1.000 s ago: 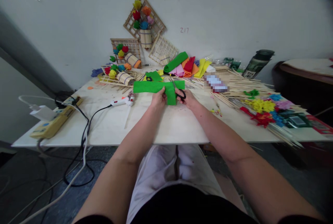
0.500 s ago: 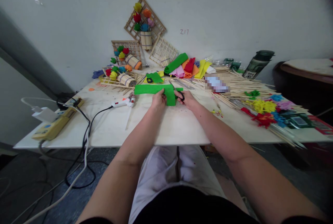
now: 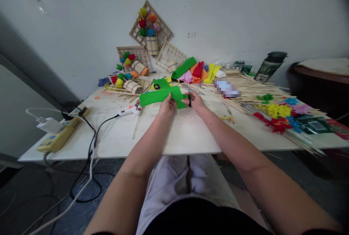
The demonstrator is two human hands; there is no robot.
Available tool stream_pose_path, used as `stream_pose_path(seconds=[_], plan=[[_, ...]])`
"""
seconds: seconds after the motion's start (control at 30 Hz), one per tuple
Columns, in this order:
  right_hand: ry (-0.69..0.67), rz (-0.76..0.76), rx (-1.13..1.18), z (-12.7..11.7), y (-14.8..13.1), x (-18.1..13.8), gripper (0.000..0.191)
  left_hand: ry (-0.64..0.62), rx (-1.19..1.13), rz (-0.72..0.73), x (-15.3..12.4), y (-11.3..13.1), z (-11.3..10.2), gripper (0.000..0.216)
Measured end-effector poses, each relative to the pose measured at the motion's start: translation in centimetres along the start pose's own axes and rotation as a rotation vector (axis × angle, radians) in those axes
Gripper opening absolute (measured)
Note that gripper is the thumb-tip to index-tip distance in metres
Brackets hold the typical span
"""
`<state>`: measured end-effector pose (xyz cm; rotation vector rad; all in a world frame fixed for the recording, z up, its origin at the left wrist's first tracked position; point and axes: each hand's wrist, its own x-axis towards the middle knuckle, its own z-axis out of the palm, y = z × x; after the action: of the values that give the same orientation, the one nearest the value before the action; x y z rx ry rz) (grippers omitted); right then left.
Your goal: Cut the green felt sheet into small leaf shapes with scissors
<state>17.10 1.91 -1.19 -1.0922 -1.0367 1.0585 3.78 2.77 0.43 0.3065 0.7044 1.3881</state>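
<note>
A strip of green crepe paper (image 3: 154,96) is held just above the table, folded or overlapping at its right end. My left hand (image 3: 168,105) pinches it near the middle, thumb on top. To the right, my right hand (image 3: 197,102) has its fingers in the black handles of a pair of scissors (image 3: 189,99). The scissors' blades point away from me, beside the right end of the paper. A narrow green piece reaches toward the right fingers; whether they touch it, I cannot tell.
A white glue gun (image 3: 129,111) lies left on the table (image 3: 109,140), near a power strip (image 3: 62,133) with cables. Behind are folded coloured papers (image 3: 197,72), stick lattices with flowers (image 3: 152,27) and a phone (image 3: 227,88). Rightward lie thin sticks (image 3: 253,89), paper flowers (image 3: 275,111) and a dark bottle (image 3: 271,66).
The scissors have swung from lying across the paper's right end to pointing straight away beside it. The green paper has tilted, its right end higher and its left end lower.
</note>
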Motion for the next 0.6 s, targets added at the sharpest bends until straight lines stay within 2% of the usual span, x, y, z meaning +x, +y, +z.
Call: stream_pose_path(seconds=[0.07,0.23,0.53,0.6], plan=[[-0.034,-0.015,-0.043,-0.1,0.3,0.1,0.046,-0.022,0.029,-0.008,0.0,-0.1,0.0,0.016],[-0.011,-0.014,-0.1,-0.5,0.2,0.4,0.044,-0.014,0.093,-0.033,0.0,0.3,-0.1,0.011],[0.112,-0.088,-0.185,-2.0,0.2,1.7,0.046,-0.044,0.261,0.028,0.1,0.9,-0.6,0.019],[0.092,-0.113,-0.225,-2.4,0.2,2.0,0.047,-0.038,0.272,0.036,0.2,0.9,-0.7,0.02]])
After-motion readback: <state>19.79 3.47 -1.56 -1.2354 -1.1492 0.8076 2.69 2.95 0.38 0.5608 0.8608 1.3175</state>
